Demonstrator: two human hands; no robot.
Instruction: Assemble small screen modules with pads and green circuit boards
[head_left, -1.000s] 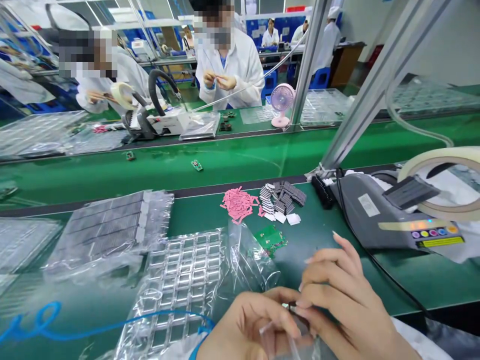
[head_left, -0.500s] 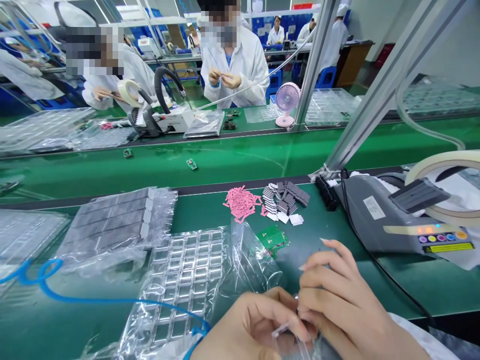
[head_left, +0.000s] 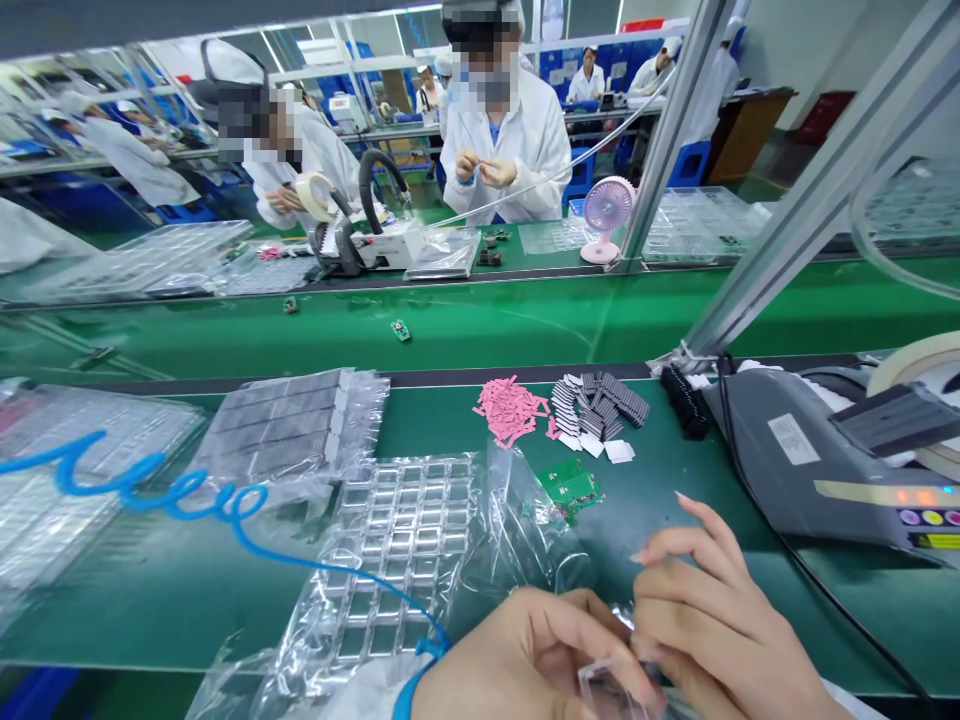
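My left hand and my right hand meet at the bottom edge of the view, both with fingers curled in a pinch on a small clear plastic piece between them. What else the piece carries I cannot make out. A blue coiled cord runs from my left wrist across the bench to the left. Just beyond my hands lie a clear compartment tray in a plastic bag and small green circuit boards.
A pile of pink strips and a pile of grey and white pads lie near the bench's back edge. A tape dispenser stands at the right. Bagged trays lie at the left. Beyond the green conveyor, other people work.
The view has swung left and lifted a little, so everything sits further right. My hands keep pinching the clear piece low in the frame. More of the blue cord shows.
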